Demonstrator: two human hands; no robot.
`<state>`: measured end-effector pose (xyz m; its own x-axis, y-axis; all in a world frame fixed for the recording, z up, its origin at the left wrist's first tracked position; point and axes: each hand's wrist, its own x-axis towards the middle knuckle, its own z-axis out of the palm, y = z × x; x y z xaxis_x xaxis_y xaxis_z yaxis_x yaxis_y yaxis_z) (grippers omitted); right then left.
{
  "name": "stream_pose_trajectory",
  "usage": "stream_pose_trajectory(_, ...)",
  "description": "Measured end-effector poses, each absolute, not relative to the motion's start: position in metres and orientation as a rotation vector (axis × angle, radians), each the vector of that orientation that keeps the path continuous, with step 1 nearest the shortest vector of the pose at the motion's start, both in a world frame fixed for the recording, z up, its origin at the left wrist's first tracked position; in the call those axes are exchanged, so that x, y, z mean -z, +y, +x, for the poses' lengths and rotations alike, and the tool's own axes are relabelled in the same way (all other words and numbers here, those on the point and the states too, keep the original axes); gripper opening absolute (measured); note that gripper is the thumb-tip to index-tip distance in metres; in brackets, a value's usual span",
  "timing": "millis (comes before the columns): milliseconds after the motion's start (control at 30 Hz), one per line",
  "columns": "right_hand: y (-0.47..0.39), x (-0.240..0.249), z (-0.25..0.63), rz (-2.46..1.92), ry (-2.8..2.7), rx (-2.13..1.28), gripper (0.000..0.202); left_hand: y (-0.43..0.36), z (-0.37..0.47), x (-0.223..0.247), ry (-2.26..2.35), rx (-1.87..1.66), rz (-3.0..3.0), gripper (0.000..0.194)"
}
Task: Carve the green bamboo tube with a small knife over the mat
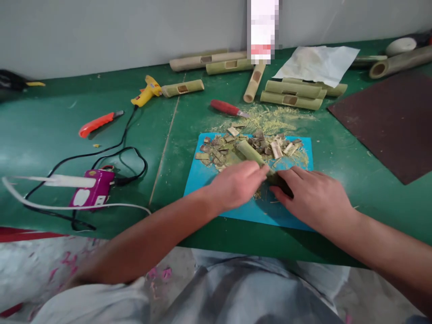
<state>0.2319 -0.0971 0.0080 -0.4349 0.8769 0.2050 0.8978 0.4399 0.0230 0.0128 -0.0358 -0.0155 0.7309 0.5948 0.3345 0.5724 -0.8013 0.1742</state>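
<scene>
A green bamboo tube lies slantwise over a blue mat, its far end resting among chips. My right hand is wrapped round the near part of the tube and hides much of it. Against the middle of the tube, my left hand is closed in a pinch. What its fingers hold is hidden. Bamboo chips and pale shavings are scattered over the mat around the tube. Beyond the mat lies a red-handled knife, its short blade pointing right.
Several cut bamboo tubes lie at the back, some under white paper. On the left are a yellow glue gun, an orange utility knife and a purple power strip with looping cords. A dark brown board lies right.
</scene>
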Motion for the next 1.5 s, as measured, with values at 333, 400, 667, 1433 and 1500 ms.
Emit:
stream_pose_trajectory(333,-0.102,-0.013,0.236,-1.6,-2.551,0.121,0.025,-0.017,0.002,0.015,1.108,-0.745,2.882,0.031)
stream_pose_trajectory(400,-0.102,-0.012,0.238,-1.613,-2.54,0.106,0.026,-0.018,0.003,0.015,1.132,-0.772,2.865,0.031)
stream_pose_trajectory(667,-0.103,-0.012,0.235,-1.647,-2.533,0.044,0.026,-0.038,0.016,0.015,0.865,-0.616,2.884,0.033)
stream_pose_trajectory(1433,-0.104,-0.013,0.233,-1.598,-2.56,0.17,0.025,-0.04,0.016,0.013,0.935,-0.661,2.901,0.034)
stream_pose_trajectory(1500,-0.104,-0.013,0.233,-1.582,-2.557,0.187,0.024,-0.042,0.018,0.012,0.867,-0.613,2.904,0.034)
